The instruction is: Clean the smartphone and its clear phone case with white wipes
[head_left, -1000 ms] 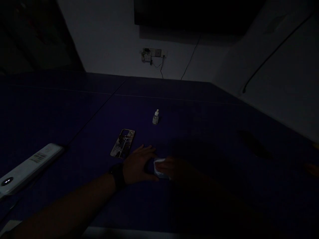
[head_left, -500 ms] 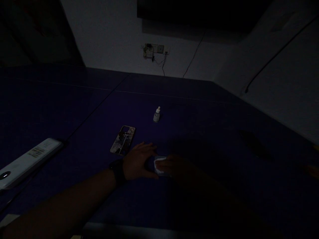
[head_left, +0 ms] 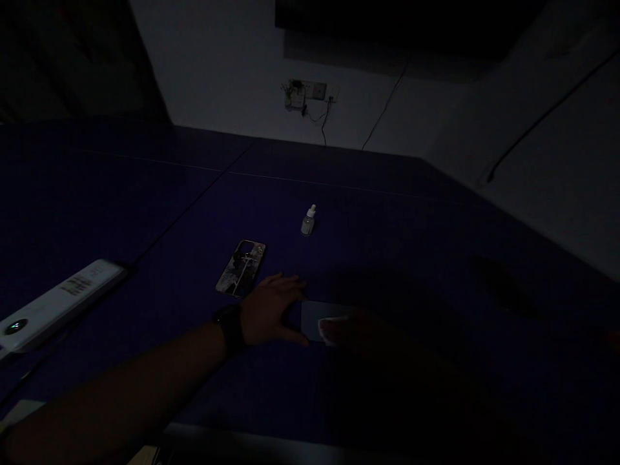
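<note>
A smartphone (head_left: 311,315) lies flat on the dark blue table, its grey-blue face up and its right part hidden by my right hand. My left hand (head_left: 271,310), with a dark watch on the wrist, spans the phone's left end, thumb at the near corner and forefinger at the far one. My right hand (head_left: 357,330), deep in shadow, presses a folded white wipe (head_left: 327,328) onto the phone's face. Just beyond my left hand lies a patterned phone case (head_left: 241,268). Farther back stands a small dropper bottle (head_left: 307,222) with a white top.
On the left of the table (head_left: 194,361) lies a long white device (head_left: 62,300) with a cable. Behind are a wall with sockets (head_left: 310,90) and hanging cords. A dark object (head_left: 501,284) lies to the right, hard to make out. The room is very dim.
My right hand has slid the wipe to the right and slightly nearer, baring more of the phone's left part. My left hand keeps its place at the phone's end.
</note>
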Motion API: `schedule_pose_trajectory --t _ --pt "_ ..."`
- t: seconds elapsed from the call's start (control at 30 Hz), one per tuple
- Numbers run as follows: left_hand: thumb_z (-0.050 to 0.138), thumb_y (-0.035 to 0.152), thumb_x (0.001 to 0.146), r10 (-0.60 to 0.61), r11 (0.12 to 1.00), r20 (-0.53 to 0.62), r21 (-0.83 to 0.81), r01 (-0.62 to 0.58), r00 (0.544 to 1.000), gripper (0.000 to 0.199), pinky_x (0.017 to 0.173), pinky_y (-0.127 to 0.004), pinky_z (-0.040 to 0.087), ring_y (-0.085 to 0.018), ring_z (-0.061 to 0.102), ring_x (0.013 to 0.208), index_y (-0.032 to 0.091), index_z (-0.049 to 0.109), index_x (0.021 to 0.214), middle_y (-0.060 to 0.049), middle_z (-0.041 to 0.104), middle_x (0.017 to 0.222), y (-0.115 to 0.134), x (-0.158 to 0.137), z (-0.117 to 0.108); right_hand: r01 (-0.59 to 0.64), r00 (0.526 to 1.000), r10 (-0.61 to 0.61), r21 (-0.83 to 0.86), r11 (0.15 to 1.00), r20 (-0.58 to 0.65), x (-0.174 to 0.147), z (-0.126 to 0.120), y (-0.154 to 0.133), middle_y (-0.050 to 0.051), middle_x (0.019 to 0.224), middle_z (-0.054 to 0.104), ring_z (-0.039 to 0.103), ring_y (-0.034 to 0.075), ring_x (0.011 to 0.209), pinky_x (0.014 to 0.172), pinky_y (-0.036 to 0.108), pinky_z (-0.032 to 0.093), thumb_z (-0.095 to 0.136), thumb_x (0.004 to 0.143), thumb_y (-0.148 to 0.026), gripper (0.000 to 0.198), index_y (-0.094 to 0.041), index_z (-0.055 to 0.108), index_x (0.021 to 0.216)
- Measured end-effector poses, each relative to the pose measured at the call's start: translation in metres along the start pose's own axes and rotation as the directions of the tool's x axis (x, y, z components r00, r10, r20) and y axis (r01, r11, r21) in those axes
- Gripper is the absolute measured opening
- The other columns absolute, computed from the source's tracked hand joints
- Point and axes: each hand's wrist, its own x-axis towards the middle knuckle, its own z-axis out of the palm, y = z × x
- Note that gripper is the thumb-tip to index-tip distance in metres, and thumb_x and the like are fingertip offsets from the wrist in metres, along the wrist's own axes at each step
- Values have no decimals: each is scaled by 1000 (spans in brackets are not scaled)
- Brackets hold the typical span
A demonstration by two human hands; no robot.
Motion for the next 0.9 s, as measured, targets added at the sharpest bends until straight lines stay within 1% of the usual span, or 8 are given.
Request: schedule_pose_trajectory --t 0.17,0.23,0.27,0.37,0.47,0.67,0.8,0.9 --pt "82 68 67 8 999 -1 35 -8 1000 73 118 -58 28 -34 48 139 24 62 121 -11 57 145 -1 0 2 255 963 -238 -146 956 126 25 -12 -27 7 122 72 68 19 92 87 35 53 46 96 -8 38 -24 66 125" --pt "82 69 65 10 999 -7 36 -10 1000 74 118 -57 29 -34 48 139 24 62 120 -12 57 145 -2 0 2 170 978 -163 -50 984 131 14 -20 -25 4 121 73 68 20 100 89 34 53 46 98 -13 35 -25 66 124" --pt "82 70 65 12 999 -8 35 -11 1000 74 118 -57 29 -34 49 139 24 62 119 -12 57 145 -2 1 2 36 996 -35 -7 999 82 5 -23 -20 2 115 75 69 19 97 85 32 54 46 99 -16 34 -28 67 123" --pt "81 71 65 11 999 -12 33 -11 1000 73 117 -58 30 -35 50 137 24 62 118 -12 58 144 -3 1 3 -154 987 154 -1 988 38 -27 -25 -3 0 88 77 67 15 66 58 26 52 38 103 -22 36 -30 70 117" --pt "80 71 66 19 999 -22 38 -18 1000 71 117 -58 30 -35 50 137 24 62 117 -12 58 144 -4 1 4 -174 984 174 -21 985 27 -52 -26 11 0 92 77 67 17 70 62 28 52 44 99 -20 35 -35 73 113" --pt "78 73 67 35 998 -14 53 -34 999 73 117 -58 30 -35 49 138 25 62 120 -12 58 144 -5 1 5 -13 1000 12 -85 996 -18 -61 -24 22 2 112 75 68 19 88 79 33 53 43 96 -15 44 -33 65 130" --pt "79 73 67 25 997 9 77 -26 1000 74 117 -59 30 -35 49 138 24 61 120 -13 58 144 -5 1 5 129 991 -131 -128 983 -8 -33 -11 2 3 123 72 67 18 100 89 34 50 42 99 -15 42 -30 64 130" --pt "82 69 65 28 995 13 99 -29 1000 75 118 -57 30 -34 49 138 24 61 120 -12 57 145 -6 1 5 236 971 -238 -230 944 18 -2 -6 -26 9 128 69 67 18 95 83 34 50 42 98 -11 43 -22 60 135"
